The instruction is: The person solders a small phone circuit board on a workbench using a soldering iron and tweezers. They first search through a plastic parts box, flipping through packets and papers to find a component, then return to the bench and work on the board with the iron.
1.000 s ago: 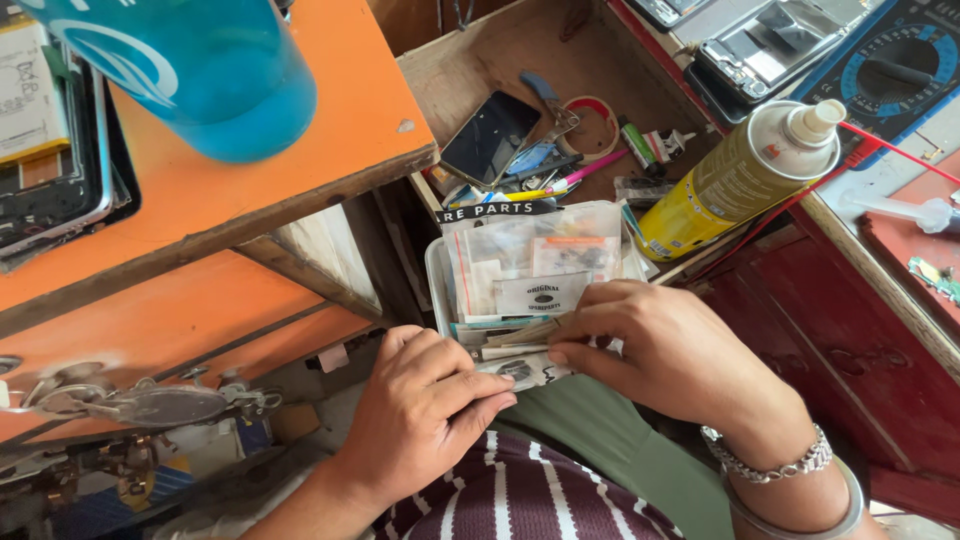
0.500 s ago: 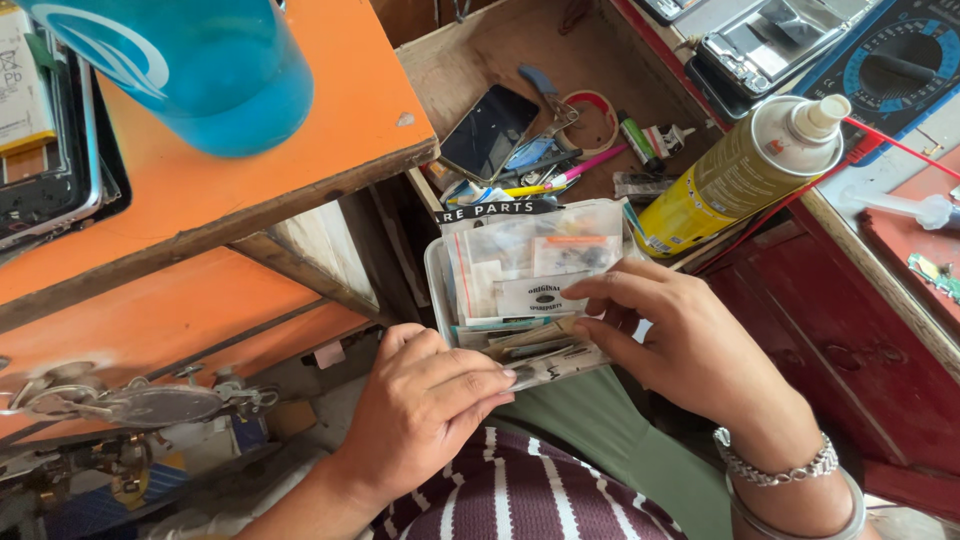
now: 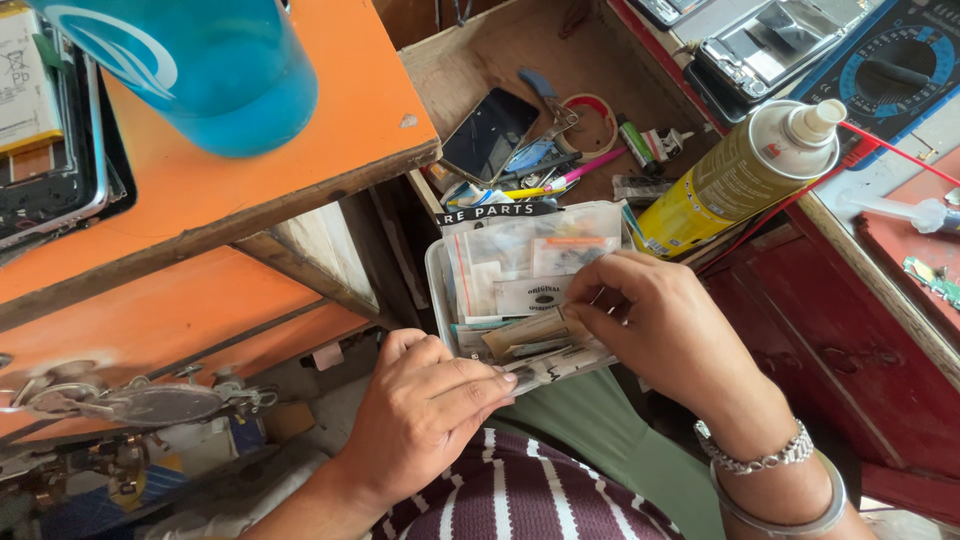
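1. The left hand point(image 3: 425, 415) steadied the near edge of a clear plastic box point(image 3: 437, 290) resting on the lap.
2. The right hand point(image 3: 660, 325) pinched small packets point(image 3: 525, 335) in it, apparently mid-search.
3. Flipping further would demand a light, careful grip.

We see soft, even daylight, bright overall; glare on the spray can point(image 3: 745, 175) top & blue bottle point(image 3: 215, 70). Deep shadow under the orange shelf point(image 3: 250, 170). Centre sharp, edges slightly stretched w/ wide-angle distortion
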